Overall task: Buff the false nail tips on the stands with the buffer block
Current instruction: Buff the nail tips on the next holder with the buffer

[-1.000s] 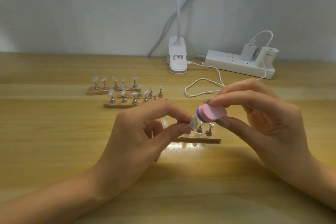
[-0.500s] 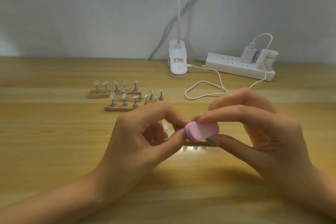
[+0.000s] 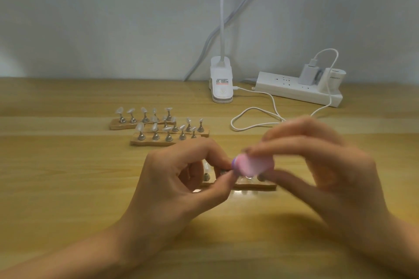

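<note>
Tabletop point(image 3: 56, 176) with nail stands point(image 3: 154, 141), pale wall point(image 3: 113, 18) behind

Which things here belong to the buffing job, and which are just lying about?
In the job: buffer block in the right hand; left hand pinching a nail tip, hidden behind the block; near stand; far stands with tips.
Lying about: lamp base; power strip; charger; white cable.
</note>
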Demonstrator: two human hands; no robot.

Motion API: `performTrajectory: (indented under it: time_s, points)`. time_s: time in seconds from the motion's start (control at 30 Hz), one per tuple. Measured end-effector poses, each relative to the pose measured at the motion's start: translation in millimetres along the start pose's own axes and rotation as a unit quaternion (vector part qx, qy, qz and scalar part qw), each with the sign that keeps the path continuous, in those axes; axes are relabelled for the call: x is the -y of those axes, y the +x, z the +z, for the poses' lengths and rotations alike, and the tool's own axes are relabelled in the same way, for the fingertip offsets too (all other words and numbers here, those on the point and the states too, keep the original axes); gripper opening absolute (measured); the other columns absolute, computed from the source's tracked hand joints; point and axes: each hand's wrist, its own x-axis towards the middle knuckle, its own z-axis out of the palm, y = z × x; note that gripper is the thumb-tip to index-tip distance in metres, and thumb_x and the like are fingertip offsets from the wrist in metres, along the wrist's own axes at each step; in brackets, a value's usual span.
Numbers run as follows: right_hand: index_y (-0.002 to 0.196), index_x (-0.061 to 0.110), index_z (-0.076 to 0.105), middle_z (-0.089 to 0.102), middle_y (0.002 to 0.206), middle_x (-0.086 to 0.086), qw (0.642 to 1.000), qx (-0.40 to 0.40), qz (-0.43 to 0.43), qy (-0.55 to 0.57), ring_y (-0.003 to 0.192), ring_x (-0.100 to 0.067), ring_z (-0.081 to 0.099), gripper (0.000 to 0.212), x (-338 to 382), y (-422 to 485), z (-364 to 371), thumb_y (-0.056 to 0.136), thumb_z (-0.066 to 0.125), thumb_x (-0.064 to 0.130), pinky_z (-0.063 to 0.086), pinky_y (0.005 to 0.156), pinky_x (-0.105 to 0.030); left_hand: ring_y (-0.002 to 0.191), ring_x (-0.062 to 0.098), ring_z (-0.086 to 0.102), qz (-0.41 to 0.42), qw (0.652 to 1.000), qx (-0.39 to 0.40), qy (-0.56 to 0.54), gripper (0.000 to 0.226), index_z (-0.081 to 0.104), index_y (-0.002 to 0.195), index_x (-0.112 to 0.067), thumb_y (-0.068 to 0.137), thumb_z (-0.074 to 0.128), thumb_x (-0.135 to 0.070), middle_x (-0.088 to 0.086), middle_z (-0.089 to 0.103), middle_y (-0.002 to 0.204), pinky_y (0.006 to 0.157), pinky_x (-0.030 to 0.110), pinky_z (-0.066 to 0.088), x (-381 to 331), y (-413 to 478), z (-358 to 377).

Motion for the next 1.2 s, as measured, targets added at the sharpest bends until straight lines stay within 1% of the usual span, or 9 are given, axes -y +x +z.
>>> performTrajectory:
  time_s: [0.07, 0.17, 0.3, 0.4, 0.6, 0.7, 0.83, 0.97, 1.2]
  points:
    - [0.109, 0.023, 0.068, 0.064, 0.104, 0.002, 1.0, -0.011, 0.008, 0.0, 0.099, -0.018, 0.065, 0.023, -0.2, -0.1, -0.6, 0.086, 0.07, 0.021, 0.053, 0.084, -0.035, 0.048, -0.002, 0.034, 0.006, 1.0, 0.007, 0.004, 0.007, 0.063, 0.079, -0.03, 0.077, 0.069, -0.03, -0.025, 0.052, 0.061, 0.049, 0.009, 0.028, -0.8, -0.1, -0.4]
    - [0.11, 0.024, 0.068, 0.061, 0.102, 0.005, 0.999, 0.022, -0.023, -0.009, 0.097, -0.013, 0.065, 0.022, 1.8, -0.9, 1.7, 0.089, 0.07, 0.021, 0.052, 0.082, -0.024, 0.048, 0.0, 0.032, 0.009, 1.0, 0.018, 0.011, 0.008, 0.063, 0.078, -0.029, 0.076, 0.07, -0.032, -0.023, 0.048, 0.058, 0.048, 0.009, 0.025, -1.1, 0.2, -0.5]
    - [0.105, 0.028, 0.071, 0.064, 0.104, 0.003, 1.0, -0.003, -0.005, -0.007, 0.099, -0.016, 0.066, 0.019, 0.2, 0.6, 0.3, 0.087, 0.07, 0.021, 0.053, 0.084, -0.033, 0.046, -0.002, 0.034, -0.005, 1.0, 0.01, 0.003, 0.008, 0.063, 0.078, -0.027, 0.077, 0.07, -0.033, -0.025, 0.049, 0.056, 0.048, 0.008, 0.026, -1.1, 0.0, -1.0]
    - [0.108, 0.026, 0.071, 0.062, 0.103, 0.004, 0.999, 0.028, -0.03, -0.008, 0.097, -0.014, 0.067, 0.021, 1.1, -2.0, 2.3, 0.089, 0.07, 0.02, 0.052, 0.085, -0.022, 0.046, -0.004, 0.033, 0.003, 1.0, 0.021, 0.01, 0.008, 0.064, 0.079, -0.031, 0.078, 0.07, -0.035, -0.029, 0.047, 0.055, 0.049, 0.005, 0.024, -2.2, 0.2, -0.2]
    - [0.109, 0.023, 0.07, 0.06, 0.1, 0.006, 0.999, 0.028, -0.029, -0.01, 0.095, -0.015, 0.066, 0.021, 2.9, -0.5, 3.6, 0.088, 0.07, 0.022, 0.053, 0.082, -0.024, 0.047, -0.003, 0.033, -0.003, 1.0, 0.014, 0.001, 0.011, 0.065, 0.079, -0.027, 0.078, 0.07, -0.037, -0.026, 0.045, 0.054, 0.049, 0.004, 0.024, 0.0, 0.4, 0.4]
    - [0.107, 0.024, 0.07, 0.064, 0.098, 0.005, 0.999, 0.023, -0.019, -0.012, 0.093, -0.016, 0.068, 0.019, 4.0, -0.7, 3.8, 0.087, 0.07, 0.024, 0.054, 0.078, -0.033, 0.045, 0.0, 0.03, -0.021, 1.0, -0.005, -0.012, 0.014, 0.067, 0.079, -0.029, 0.075, 0.071, -0.042, -0.022, 0.041, 0.05, 0.047, 0.007, 0.023, 2.3, 0.6, -0.1]
    - [0.105, 0.022, 0.074, 0.064, 0.103, 0.007, 0.998, 0.038, -0.023, 0.044, 0.095, -0.017, 0.067, 0.016, 6.3, -2.2, 1.2, 0.09, 0.072, 0.024, 0.051, 0.082, -0.026, 0.044, -0.003, 0.032, -0.014, 1.0, 0.003, -0.015, 0.009, 0.066, 0.08, -0.031, 0.076, 0.07, -0.039, -0.026, 0.045, 0.05, 0.048, 0.006, 0.024, 1.2, 0.2, 1.1]
    - [0.105, 0.023, 0.071, 0.066, 0.102, 0.0, 1.0, -0.005, 0.007, 0.025, 0.097, -0.022, 0.067, 0.02, -1.4, 2.0, -1.5, 0.086, 0.073, 0.021, 0.053, 0.081, -0.036, 0.046, -0.003, 0.034, 0.004, 1.0, 0.018, 0.001, 0.008, 0.063, 0.075, -0.032, 0.08, 0.069, -0.031, -0.028, 0.051, 0.058, 0.049, 0.007, 0.026, -1.0, 0.0, -0.2]
    - [0.107, 0.02, 0.07, 0.066, 0.103, 0.0, 1.0, -0.002, 0.015, 0.003, 0.096, -0.021, 0.066, 0.022, -2.5, 2.7, -1.5, 0.086, 0.072, 0.022, 0.053, 0.08, -0.036, 0.047, -0.002, 0.037, -0.006, 1.0, 0.016, 0.009, 0.006, 0.065, 0.078, -0.028, 0.08, 0.069, -0.033, -0.025, 0.053, 0.059, 0.049, 0.009, 0.028, 0.0, -0.7, -0.1]
